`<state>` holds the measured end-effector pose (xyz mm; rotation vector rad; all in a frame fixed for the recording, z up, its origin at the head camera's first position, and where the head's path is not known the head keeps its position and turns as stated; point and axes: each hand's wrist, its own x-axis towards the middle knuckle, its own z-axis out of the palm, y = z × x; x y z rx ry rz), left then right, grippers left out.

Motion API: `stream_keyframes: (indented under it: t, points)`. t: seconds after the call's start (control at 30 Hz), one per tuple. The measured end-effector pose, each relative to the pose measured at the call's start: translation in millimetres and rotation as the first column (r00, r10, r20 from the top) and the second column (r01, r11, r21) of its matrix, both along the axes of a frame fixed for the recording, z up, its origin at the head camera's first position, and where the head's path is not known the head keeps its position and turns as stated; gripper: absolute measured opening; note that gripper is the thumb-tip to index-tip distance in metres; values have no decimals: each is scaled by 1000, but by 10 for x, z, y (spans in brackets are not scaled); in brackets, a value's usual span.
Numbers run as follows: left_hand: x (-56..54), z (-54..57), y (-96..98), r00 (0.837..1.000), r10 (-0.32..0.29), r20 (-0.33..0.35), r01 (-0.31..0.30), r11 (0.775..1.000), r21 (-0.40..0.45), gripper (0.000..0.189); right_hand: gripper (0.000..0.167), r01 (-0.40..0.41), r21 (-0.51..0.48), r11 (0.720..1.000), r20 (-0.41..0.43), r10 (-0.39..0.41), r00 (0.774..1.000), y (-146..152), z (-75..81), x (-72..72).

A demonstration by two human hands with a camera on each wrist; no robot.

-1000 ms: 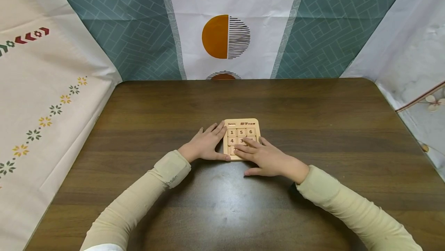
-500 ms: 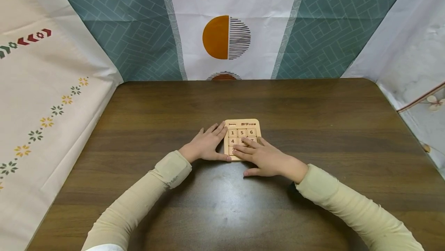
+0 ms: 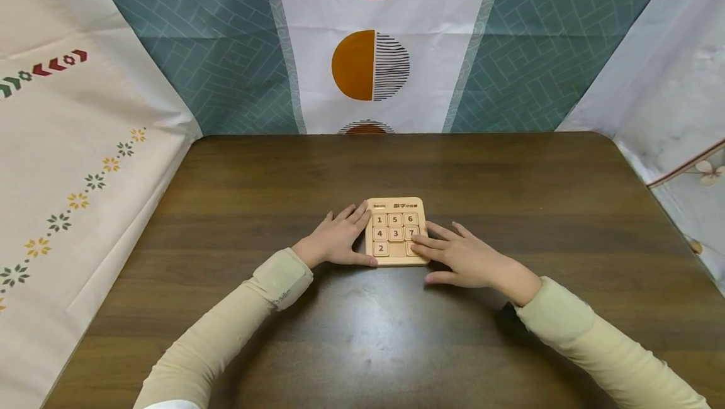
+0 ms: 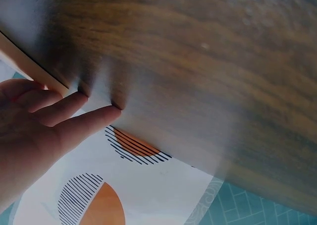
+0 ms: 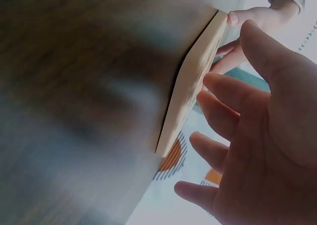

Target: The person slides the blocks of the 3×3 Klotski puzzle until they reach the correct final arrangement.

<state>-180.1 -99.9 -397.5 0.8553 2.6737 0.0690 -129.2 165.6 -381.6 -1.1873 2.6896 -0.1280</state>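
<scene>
A pale wooden sliding number puzzle (image 3: 394,207) lies flat on the brown table. Its upper row reads 1, 5, 6 and its middle row 4, 3, 7; below, tile 2 (image 3: 381,248) is at the left and the middle slot is bare. Fingertips partly cover the bottom right tile (image 3: 410,248). My left hand (image 3: 338,239) rests along the puzzle's left side, fingers extended, thumb at the lower left corner. From the right, my right hand (image 3: 467,258) reaches over the edge with spread, nearly straight fingers, touching the lower right tiles; its thumb stays off the board.
The wooden table (image 3: 283,176) extends around the puzzle on every side. Behind it hangs a teal and white patterned cloth (image 3: 362,107). A cream cloth with embroidered flowers (image 3: 85,207) lines the left, and a pale floral cloth (image 3: 680,82) the right.
My right hand has moved right, from the lower middle of the puzzle to its right edge, uncovering the bare slot and tiles 3 and 7. My left hand keeps its place.
</scene>
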Motion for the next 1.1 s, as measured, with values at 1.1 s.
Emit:
stream_keyframes:
  t: [1.1]
  points:
    - [10, 17, 19, 1000, 5, -6, -5, 1000, -19, 106, 62, -26, -13, 1000, -5, 26, 1000, -129, -27, 29]
